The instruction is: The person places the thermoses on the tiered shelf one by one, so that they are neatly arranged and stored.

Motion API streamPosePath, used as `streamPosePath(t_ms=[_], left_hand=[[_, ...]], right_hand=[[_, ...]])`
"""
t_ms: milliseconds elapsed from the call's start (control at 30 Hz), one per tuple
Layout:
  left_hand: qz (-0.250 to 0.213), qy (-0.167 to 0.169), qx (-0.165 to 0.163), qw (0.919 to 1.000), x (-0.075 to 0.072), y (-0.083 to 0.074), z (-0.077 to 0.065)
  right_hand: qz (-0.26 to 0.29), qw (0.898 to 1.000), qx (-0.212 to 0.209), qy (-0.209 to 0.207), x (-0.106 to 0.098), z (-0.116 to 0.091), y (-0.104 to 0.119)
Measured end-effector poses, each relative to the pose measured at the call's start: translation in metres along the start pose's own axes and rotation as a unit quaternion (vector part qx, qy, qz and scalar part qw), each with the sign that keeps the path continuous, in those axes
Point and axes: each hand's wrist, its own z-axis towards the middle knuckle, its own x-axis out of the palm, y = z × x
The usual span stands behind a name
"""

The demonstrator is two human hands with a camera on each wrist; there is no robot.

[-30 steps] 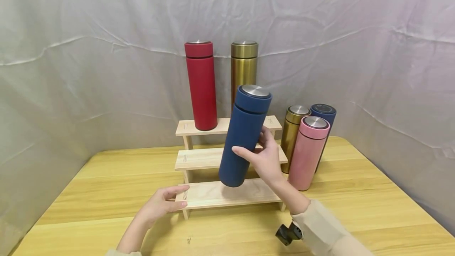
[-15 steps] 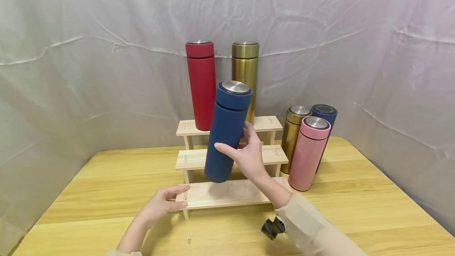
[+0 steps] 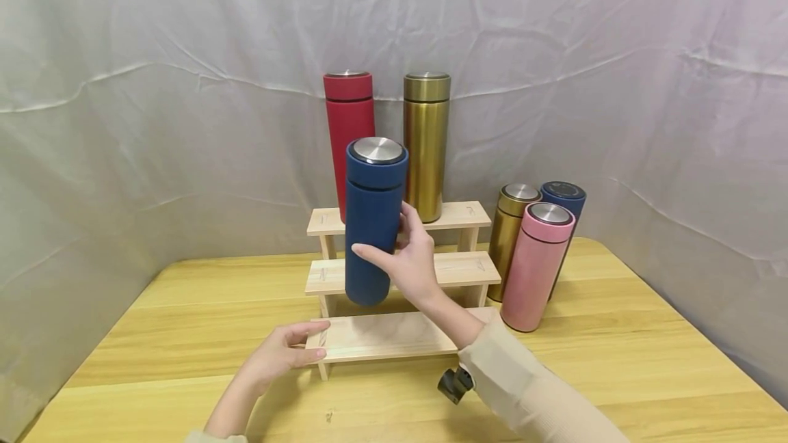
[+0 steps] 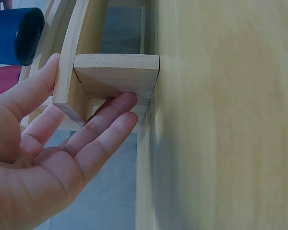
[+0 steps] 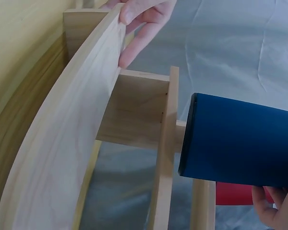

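A blue thermos bottle (image 3: 374,231) is gripped by my right hand (image 3: 409,258), thumb across its front and fingers behind its right side. The bottle stands nearly upright in the air, its base near the middle tier of a three-tier wooden stand (image 3: 394,335). In the right wrist view a small gap shows between the bottle base (image 5: 187,134) and the middle board (image 5: 164,158). My left hand (image 3: 273,357) holds the left end of the lowest tier. In the left wrist view its thumb touches the board edge (image 4: 65,72) and its fingers lie against the leg (image 4: 117,79).
On the top tier stand a red thermos (image 3: 349,115) and a tall gold thermos (image 3: 427,149). Right of the stand, a shorter gold thermos (image 3: 506,238), a pink thermos (image 3: 535,269) and a dark blue thermos (image 3: 569,200) stand on the wooden table (image 3: 640,361). Grey cloth (image 3: 185,135) hangs behind.
My right hand has carried the blue thermos leftward and slightly up, and turned it from tilted to nearly upright. It now covers part of the red thermos. My left hand stays on the stand.
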Motion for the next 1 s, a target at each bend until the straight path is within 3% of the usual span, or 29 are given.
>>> streamPosePath(t_ms=[167, 467, 700, 1000], left_hand=[[0.001, 0.002, 0.005, 1.0000, 0.001, 0.000, 0.001], [0.001, -0.003, 0.005, 1.0000, 0.001, 0.001, 0.001], [0.007, -0.005, 0.000, 1.0000, 0.001, 0.001, 0.000], [0.000, 0.000, 0.004, 1.0000, 0.001, 0.002, 0.001]], right_hand=[[-0.012, 1.000, 0.008, -0.002, 0.002, 0.002, -0.001], [-0.053, 0.998, 0.043, -0.001, 0.007, 0.004, 0.028], [-0.061, 0.998, 0.023, 0.017, 0.009, 0.008, -0.008], [-0.080, 0.996, 0.032, 0.016, 0.013, 0.015, -0.013]])
